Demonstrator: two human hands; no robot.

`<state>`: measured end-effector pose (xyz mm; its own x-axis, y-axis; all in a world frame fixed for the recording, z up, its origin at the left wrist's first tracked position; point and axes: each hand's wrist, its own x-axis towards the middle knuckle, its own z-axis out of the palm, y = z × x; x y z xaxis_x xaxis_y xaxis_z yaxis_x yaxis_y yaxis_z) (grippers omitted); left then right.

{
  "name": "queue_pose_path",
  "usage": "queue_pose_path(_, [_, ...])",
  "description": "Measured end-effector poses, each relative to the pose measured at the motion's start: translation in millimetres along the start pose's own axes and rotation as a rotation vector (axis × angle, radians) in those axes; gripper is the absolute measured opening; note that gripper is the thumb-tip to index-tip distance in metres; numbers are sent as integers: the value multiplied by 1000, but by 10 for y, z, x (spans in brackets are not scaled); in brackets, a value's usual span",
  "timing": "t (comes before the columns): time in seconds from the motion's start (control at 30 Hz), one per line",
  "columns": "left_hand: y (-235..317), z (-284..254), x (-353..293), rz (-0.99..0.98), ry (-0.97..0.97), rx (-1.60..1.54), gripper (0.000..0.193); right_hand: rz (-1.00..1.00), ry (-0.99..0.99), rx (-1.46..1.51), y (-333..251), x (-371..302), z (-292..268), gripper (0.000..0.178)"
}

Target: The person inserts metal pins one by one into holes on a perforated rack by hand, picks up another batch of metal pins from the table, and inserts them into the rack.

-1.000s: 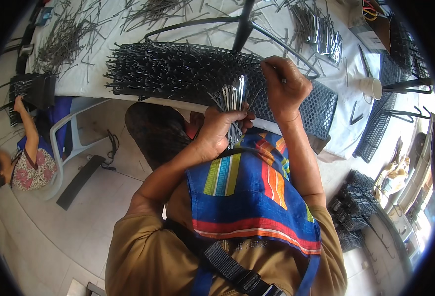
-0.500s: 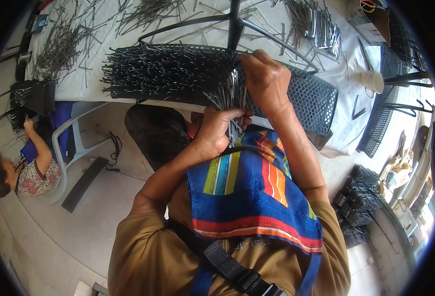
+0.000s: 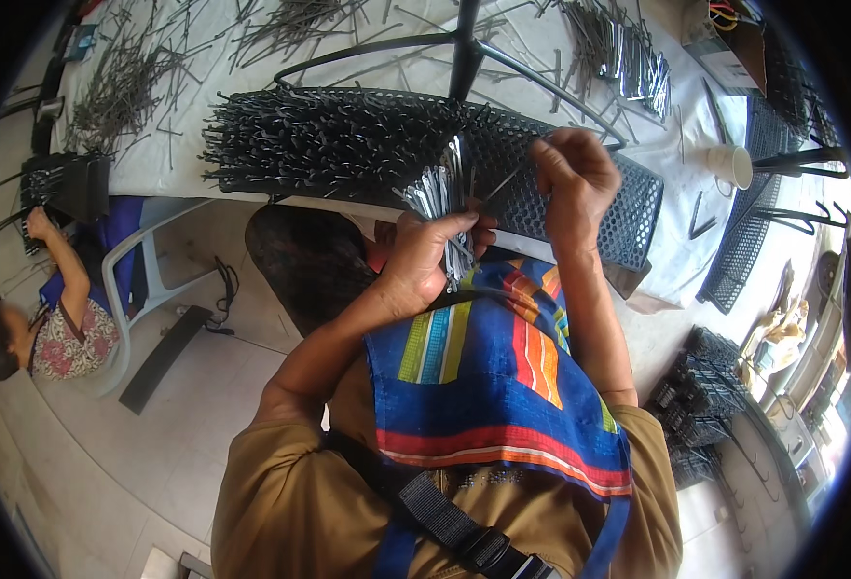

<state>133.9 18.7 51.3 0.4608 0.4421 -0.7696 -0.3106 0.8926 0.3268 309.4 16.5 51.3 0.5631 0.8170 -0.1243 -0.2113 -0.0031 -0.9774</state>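
My left hand is closed round a bundle of thin silvery metal rods, held upright at the near edge of a black perforated metal panel. To its right, my right hand hovers over the panel's bare holes, fingers pinched. One thin rod slants down from those fingers toward the bundle. Many dark rods stand packed in the left and middle part of the panel, their small ends sticking up. The right part of the panel shows open holes.
A black metal frame rises behind the panel. Loose rods lie in piles on the white-covered table, with another heap at the back right. A white cup stands at right. Another person sits at left.
My right hand has moved right and nearer, away from the packed rods, and a thin rod now shows by its fingers. My left hand stays with the bundle, which leans slightly differently.
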Motion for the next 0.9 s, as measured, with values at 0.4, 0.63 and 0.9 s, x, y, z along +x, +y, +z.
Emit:
queue_pose_path(0.4, [-4, 51, 37, 116, 15, 112, 20, -605, -16, -698, 47, 176, 267, 11])
queue_pose_path(0.63, [-7, 31, 58, 109, 34, 58, 15, -673, -23, -683, -92, 196, 270, 11])
queue_pose_path(0.9, [-10, 45, 89, 120, -14, 49, 14, -762, -147, -913, 26, 209, 313, 10])
